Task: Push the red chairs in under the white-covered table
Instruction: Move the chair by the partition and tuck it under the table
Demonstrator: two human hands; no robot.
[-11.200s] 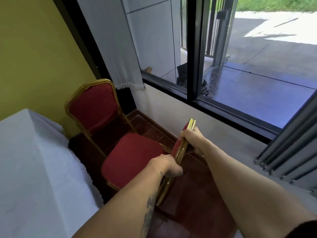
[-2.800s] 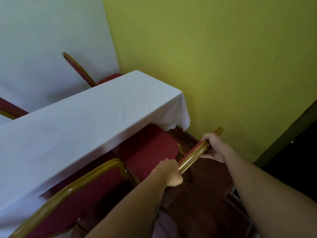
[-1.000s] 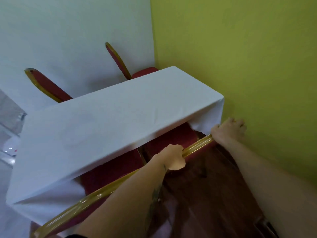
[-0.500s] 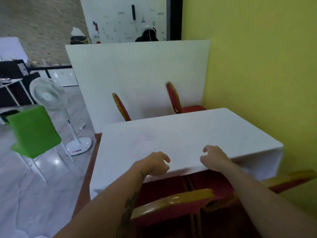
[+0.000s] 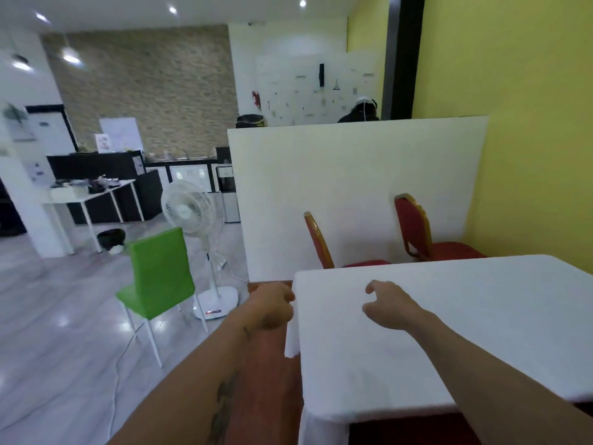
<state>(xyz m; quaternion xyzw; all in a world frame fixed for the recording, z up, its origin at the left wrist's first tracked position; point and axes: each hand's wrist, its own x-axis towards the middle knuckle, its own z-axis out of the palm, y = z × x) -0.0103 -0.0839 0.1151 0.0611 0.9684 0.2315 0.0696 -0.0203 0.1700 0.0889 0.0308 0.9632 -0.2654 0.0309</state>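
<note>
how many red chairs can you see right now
2, both at the far side of the white-covered table: one red chair near its left corner, another by the yellow wall. Others on the near side may be hidden.

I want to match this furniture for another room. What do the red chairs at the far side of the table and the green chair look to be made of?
Left red chair and right red chair: red matte fabric padding, seemingly, in a glossy gold frame, probably painted metal. Green chair: smooth, faintly shiny green covering, perhaps vinyl or plastic, on thin white legs, likely metal.
</note>
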